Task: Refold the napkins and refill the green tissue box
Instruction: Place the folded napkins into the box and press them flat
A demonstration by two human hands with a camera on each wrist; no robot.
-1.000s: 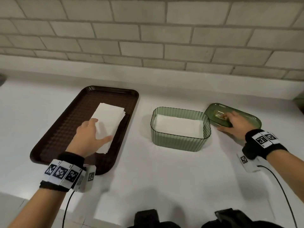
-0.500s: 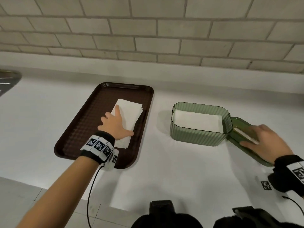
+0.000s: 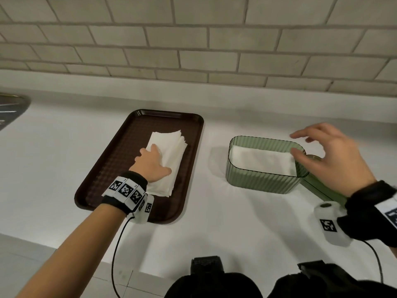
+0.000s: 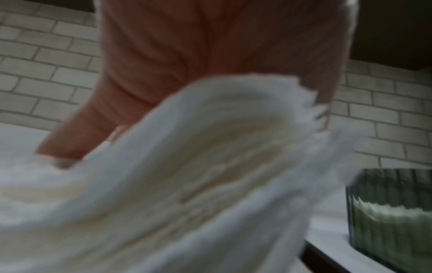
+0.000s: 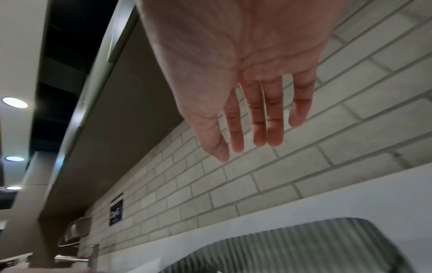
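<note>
Left of the middle in the head view, a brown tray [image 3: 103, 179] sits on the white table [image 3: 214, 229]. A stack of white napkins [image 3: 171, 155] lies in it. The left hand [image 3: 151, 165] rests on the stack, and the wrist view shows it lifting the paper's edge. The napkins look soft, light and floppy, so they are best held under the whole pile. Right of the middle stands the green tissue box [image 3: 262, 179], open, with napkins inside. Its lid [image 3: 322, 188] leans beside it. The right hand [image 3: 330, 155] hangs spread above the box's end, holding nothing.
</note>
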